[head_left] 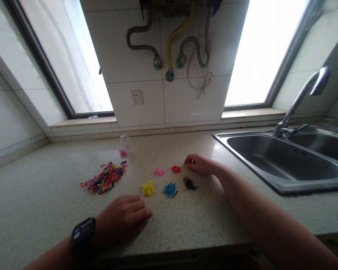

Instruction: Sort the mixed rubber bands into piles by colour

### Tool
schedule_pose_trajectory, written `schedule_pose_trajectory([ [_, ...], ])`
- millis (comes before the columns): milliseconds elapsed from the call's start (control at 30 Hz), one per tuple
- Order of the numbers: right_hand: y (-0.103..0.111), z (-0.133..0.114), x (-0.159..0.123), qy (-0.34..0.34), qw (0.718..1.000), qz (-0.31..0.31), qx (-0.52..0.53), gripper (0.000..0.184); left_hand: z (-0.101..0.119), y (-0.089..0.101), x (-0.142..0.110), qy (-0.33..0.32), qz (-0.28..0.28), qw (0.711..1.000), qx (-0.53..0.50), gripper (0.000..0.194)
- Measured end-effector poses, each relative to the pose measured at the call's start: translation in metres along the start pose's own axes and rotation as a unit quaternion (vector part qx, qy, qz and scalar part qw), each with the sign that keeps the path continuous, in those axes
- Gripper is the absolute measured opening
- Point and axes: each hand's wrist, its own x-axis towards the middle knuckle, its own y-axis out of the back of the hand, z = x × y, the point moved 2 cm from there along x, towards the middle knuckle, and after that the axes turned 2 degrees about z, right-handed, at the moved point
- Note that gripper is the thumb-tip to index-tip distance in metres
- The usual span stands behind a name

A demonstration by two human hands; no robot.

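Note:
Small rubber bands lie on the speckled counter in colour-sorted piles: yellow bands (pixel 148 188), blue bands (pixel 169 189), black bands (pixel 190 183), pink bands (pixel 159 171) and red bands (pixel 176 169). To their left spreads a larger mixed heap of bands (pixel 107 177). My right hand (pixel 198 164) is just right of the red pile, thumb and fingers pinched together; anything between the tips is too small to make out. My left hand (pixel 125 217), with a watch on its wrist, rests in front of the yellow pile. Its fingers are curled in, hiding whatever they may hold.
A clear plastic container (pixel 124 141) stands behind the mixed heap, with a bright pink piece (pixel 122 152) at its base. On the right is a steel sink (pixel 281 185) with a faucet (pixel 298 99). A tiled wall with a socket (pixel 136 97) and hoses rises behind.

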Motion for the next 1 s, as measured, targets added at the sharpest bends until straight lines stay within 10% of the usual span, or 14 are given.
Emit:
schedule_pose_trajectory([
  [433,0.001,0.0,0.005,0.004,0.994,0.102,0.022,0.032,0.007,-0.005,0.0,0.019,-0.025,0.995,-0.099,0.015],
  [700,0.003,-0.11,0.049,0.121,0.992,0.021,-0.016,0.023,0.003,-0.006,0.0,0.013,-0.045,0.993,-0.112,0.017],
  [1000,-0.06,-0.188,0.131,0.183,0.966,-0.071,-0.166,0.027,0.003,-0.007,0.001,0.018,-0.048,0.991,-0.126,0.017],
])
